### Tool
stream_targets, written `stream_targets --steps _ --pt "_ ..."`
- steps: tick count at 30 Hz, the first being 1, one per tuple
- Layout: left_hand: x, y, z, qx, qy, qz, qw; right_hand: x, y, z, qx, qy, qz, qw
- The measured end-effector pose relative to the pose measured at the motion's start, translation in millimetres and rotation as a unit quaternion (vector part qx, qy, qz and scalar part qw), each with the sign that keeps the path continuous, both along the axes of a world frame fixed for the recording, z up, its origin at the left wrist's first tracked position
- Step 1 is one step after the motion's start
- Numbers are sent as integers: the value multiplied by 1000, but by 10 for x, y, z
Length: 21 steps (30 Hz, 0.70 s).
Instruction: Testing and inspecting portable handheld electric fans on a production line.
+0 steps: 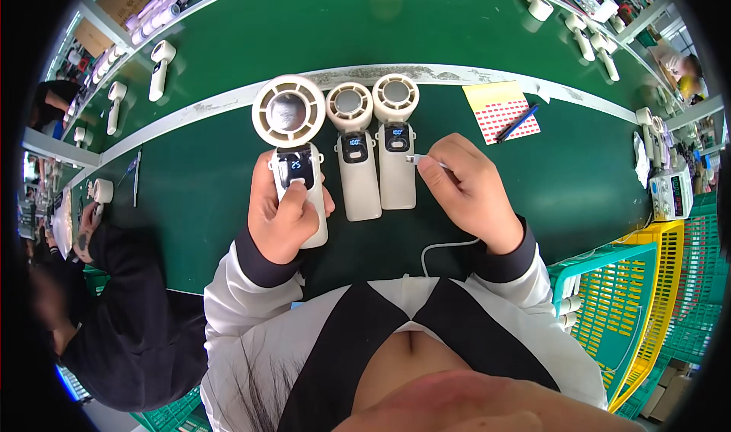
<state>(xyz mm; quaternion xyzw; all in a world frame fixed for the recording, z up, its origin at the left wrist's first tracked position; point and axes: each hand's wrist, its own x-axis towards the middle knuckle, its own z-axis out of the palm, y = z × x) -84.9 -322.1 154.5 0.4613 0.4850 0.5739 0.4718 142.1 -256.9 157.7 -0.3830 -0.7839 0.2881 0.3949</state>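
My left hand (283, 211) grips a cream handheld fan (288, 112) by its handle, thumb on the button under the lit display. The round fan head points away from me. Two similar fans lie side by side just to its right: a middle fan (360, 177) and a right-hand fan (397, 173), both with lit displays. My right hand (464, 188) pinches a white charging cable (449, 243) near its metal plug (412, 158). The plug is close to the handle of the right-hand fan; whether they touch, I cannot tell.
A yellow and white label sheet (495, 116) with a blue pen (519, 123) lies beyond my right hand. A white rail (213, 103) divides the green table from a belt carrying more fans (161, 70). Green and yellow baskets (609, 302) stand at right; a dark-clothed person (129, 310) sits at left.
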Motion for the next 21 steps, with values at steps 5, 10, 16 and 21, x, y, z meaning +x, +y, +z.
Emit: stream_targets --steps 5,10,16,21 --pt "-13 -8 -3 15 19 -23 999 -23 16 -7 21 -12 4 1000" --pt "-16 -29 4 -20 12 -16 1000 -34 -11 -7 -2 -29 -1 1000" --pt "8 -32 29 -34 31 -17 999 -31 3 -20 15 -38 13 999" --pt "27 -39 34 -43 36 -17 998 -27 -1 -42 15 -39 19 999"
